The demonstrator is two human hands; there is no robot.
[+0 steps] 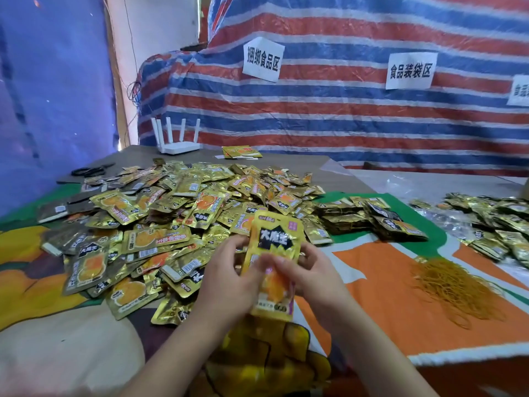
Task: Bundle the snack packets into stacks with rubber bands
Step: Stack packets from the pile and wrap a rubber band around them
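Stack (pixel 272 262) of yellow packets is held upright above the tabletop's (pixel 400 310) near edge, between both hands. Left hand (pixel 229 282) grips its left side, fingers curled round the edge. Right hand (pixel 312 270) grips the right side, thumb across the front. No band on it yet, as far as I can tell.

Step in hand, by my reading: squaring the stack. Best done by lining the edges up flush with all faces the same way, then keeping one hand clamped while the other fetches a band.

Rubber bands (pixel 455 290) lie in a loose heap to the right, well apart. Loose pile (pixel 171 219) lies left and behind; bundled stacks (pixel 369 219) behind right.

Writing: top packet's black logo is blurred, roughly "大魔王". Wall signs (pixel 263 60) read "捆绑食品区" and "食品装袋区".
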